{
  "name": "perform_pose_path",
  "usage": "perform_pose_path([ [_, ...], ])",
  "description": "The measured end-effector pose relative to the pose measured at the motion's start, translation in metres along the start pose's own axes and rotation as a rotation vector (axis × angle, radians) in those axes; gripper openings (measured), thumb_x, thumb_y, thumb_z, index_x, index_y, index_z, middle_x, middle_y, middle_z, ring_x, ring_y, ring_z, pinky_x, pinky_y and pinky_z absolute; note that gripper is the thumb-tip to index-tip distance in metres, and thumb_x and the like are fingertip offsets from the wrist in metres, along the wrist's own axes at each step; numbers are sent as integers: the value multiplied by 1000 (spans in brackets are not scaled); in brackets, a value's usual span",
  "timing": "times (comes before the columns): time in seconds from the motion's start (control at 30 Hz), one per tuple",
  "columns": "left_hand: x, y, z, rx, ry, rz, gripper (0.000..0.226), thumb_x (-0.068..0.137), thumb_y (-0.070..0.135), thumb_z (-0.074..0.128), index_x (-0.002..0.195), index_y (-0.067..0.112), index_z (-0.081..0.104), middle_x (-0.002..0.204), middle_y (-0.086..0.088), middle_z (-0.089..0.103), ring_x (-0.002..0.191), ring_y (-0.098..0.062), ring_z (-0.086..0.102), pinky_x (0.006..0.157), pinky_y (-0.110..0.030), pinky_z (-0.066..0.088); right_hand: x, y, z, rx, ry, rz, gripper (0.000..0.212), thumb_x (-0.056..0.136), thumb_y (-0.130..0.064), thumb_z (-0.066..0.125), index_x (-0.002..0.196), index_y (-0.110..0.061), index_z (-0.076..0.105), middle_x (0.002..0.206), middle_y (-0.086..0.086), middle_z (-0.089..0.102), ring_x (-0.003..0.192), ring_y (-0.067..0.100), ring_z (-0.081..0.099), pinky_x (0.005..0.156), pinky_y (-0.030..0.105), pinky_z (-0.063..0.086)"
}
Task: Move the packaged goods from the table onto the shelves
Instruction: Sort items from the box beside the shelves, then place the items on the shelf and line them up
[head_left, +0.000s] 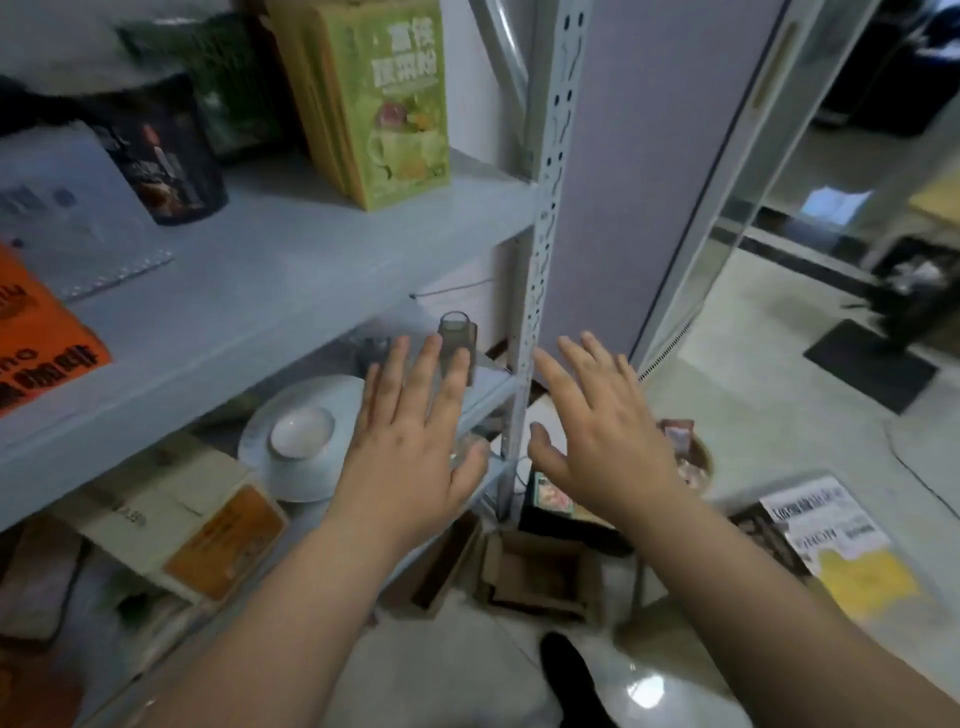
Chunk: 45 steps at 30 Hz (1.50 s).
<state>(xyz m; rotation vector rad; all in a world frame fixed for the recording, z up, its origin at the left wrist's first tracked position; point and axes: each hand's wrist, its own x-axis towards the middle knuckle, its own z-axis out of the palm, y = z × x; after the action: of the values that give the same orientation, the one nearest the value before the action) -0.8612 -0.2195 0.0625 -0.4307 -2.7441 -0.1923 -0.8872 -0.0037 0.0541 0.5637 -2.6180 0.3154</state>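
**Grip: both hands empty, fingers splayed, nothing grasped**

Left hand (410, 447) and right hand (605, 441) are palm-down, fingers straight and spread, thumbs turned toward each other. Neither touches anything. They hover at centre frame on either side of the perforated shelf post (545, 234).

Judgement: an in-between posture, with nothing carried and the hands free for the next item.

Task goods in view are already on the upper shelf (291, 260), in the upper left of the frame:
- green box (395, 104), upright near the post. This is probably why the shelf's front strip is bare, leaving room for more.
- black pouch (161, 161), standing.
- clear flat pack (78, 218) and orange packet (36, 332), both lying flat.

Below, at left of centre, are a white bowl (301, 431) and a carton with an orange label (197, 525).

Hidden or unclear:
- The table is not in frame, so the remaining stock cannot be counted.
- The orange packet is cut off by the left edge.
- A small dark object (457, 338) sits partly behind the left fingers; I cannot identify it.
- Motion blur smears the top-left items.
- On the floor, an open cardboard box (540, 571) and printed sheets (831, 530) are only partly readable.
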Motion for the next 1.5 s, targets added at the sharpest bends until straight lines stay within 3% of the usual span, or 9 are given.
perform_pose_path([
  [0.1,-17,42,24,-120,-56,112,76,94,51,42,156,9,32,161,-19,30,151,-42,20,118,-61,27,-65,10,-4,-73,-49,127,67,83,-30,68,144,-7,49,147,22,49,141,43,40,111,64,35],
  [0.37,-57,172,60,-309,-329,464,78,92,52,37,157,11,28,162,-16,30,151,-41,18,119,-62,22,-243,36,-53,-156,-133,524,61,83,-34,57,138,-7,56,141,20,55,138,41,45,106,62,39],
  [0.53,-88,257,64,-363,-405,697,77,92,51,37,156,9,32,160,-19,32,150,-42,20,120,-61,21,-341,36,-96,-195,-128,785,61,81,-33,53,137,-8,55,137,18,57,135,42,47,105,63,41],
  [0.67,-127,343,60,-413,-434,910,76,92,49,39,156,9,31,158,-19,35,150,-42,22,119,-60,26,-429,33,-140,-231,-72,979,61,80,-28,67,137,-8,56,135,18,58,134,43,48,105,63,42],
  [0.87,-207,482,35,-430,-489,1140,76,93,52,35,157,11,27,160,-16,32,151,-40,19,118,-60,27,-573,17,-213,-277,-22,1236,57,87,-33,58,139,-8,54,136,19,57,135,41,47,106,60,42],
  [1.0,-265,559,11,-429,-518,1297,76,94,52,34,157,11,28,160,-16,34,151,-40,20,120,-58,24,-655,1,-250,-313,52,1354,56,82,-33,56,131,-6,60,127,19,62,126,42,55,98,58,49],
  [1.07,-292,592,2,-435,-516,1385,74,95,51,34,156,9,32,157,-17,38,149,-42,24,118,-60,28,-687,-6,-268,-336,59,1411,57,80,-31,61,130,-5,61,127,20,62,125,42,56,96,57,50],
  [1.2,-343,649,-11,-481,-531,1563,70,95,46,38,153,5,38,152,-21,44,145,-45,31,113,-62,34,-748,-33,-297,-427,106,1565,59,81,-37,50,131,-7,60,127,18,63,125,40,56,96,55,50],
  [1.5,-445,746,-13,-468,-564,1974,71,95,49,37,151,5,42,147,-22,50,141,-46,38,111,-60,38,-848,-102,-319,-561,192,1976,58,83,-39,46,130,-7,61,124,18,64,122,41,58,95,58,51],
])
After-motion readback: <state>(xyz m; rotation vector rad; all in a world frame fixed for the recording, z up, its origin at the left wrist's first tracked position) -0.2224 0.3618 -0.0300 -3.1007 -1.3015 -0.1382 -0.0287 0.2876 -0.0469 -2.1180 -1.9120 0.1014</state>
